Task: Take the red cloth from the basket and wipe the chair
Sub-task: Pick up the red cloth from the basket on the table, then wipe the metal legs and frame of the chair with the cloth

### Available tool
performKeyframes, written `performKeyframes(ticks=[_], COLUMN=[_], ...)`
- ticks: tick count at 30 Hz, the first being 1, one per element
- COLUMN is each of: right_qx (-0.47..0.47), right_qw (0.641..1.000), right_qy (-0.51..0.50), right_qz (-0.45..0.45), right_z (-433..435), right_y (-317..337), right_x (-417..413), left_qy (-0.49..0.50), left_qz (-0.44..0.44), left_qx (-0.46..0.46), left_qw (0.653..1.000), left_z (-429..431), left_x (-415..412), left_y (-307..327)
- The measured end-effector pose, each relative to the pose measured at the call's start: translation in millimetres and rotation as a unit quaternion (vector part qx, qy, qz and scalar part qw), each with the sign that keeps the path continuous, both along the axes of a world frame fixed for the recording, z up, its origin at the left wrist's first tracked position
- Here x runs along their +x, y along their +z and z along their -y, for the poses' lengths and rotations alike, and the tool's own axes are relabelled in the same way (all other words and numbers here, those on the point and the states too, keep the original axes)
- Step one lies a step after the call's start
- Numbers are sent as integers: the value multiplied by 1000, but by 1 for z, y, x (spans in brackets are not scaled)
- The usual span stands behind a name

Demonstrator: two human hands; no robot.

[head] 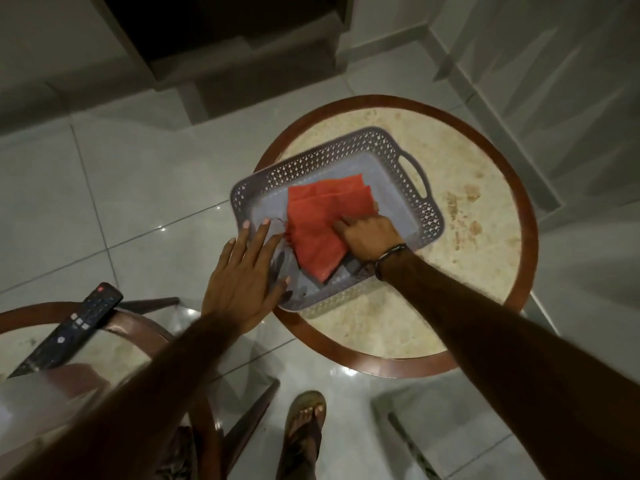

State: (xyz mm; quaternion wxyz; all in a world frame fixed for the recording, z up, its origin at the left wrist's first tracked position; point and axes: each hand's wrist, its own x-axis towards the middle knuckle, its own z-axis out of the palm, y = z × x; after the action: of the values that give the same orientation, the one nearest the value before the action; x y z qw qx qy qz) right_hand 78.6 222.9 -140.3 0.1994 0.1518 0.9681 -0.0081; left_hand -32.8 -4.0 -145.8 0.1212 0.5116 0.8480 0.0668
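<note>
A folded red cloth (322,220) lies in a shallow grey perforated basket (346,150) on a round stool-like seat with a cream top and dark wooden rim (485,174). My right hand (370,233) is in the basket, its fingers closed on the cloth's right edge. My left hand (242,275) rests flat with fingers apart on the basket's near left rim, holding nothing.
A black remote control (69,330) lies on a second round wooden-rimmed surface (20,313) at the lower left. Glossy grey floor tiles surround both. My sandalled foot (304,434) stands below the stool. A dark step or recess (214,39) lies at the top.
</note>
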Motion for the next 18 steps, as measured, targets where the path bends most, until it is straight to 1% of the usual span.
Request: performKeyframes(ticks=[2,4,7,8,10,11,13,15,17,18], right_qx=[-12,-35,-56,-53,-50,-47,-42,-52,-73,-76], right_qw=[999,997,990,987,980,976,967,959,950,946], right_qy=[-20,-33,-59,-65,-71,-75,-92,-111,-127,-138], right_qz=[-27,-53,-113,-135,-176,-198,-235,-256,-274,-284], right_z=[-5,-5,-2,-1,2,5,11,20,38,48], right_y=[7,19,49,62,91,106,129,142,143,140], right_x=[1,5,26,38,65,82,123,165,214,241], left_qy=[-16,-29,-14,-10,-17,-34,-72,-92,-101,-90], left_qz=[5,39,151,188,241,251,244,244,254,262], left_qx=[12,56,119,122,99,86,69,61,68,75], left_qw=[1000,997,981,974,965,963,965,963,960,958], left_z=[-10,-26,-63,-77,-100,-108,-115,-111,-94,-80], left_x=[0,3,22,32,50,59,84,115,160,185], left_y=[4,16,46,60,86,98,118,131,131,124])
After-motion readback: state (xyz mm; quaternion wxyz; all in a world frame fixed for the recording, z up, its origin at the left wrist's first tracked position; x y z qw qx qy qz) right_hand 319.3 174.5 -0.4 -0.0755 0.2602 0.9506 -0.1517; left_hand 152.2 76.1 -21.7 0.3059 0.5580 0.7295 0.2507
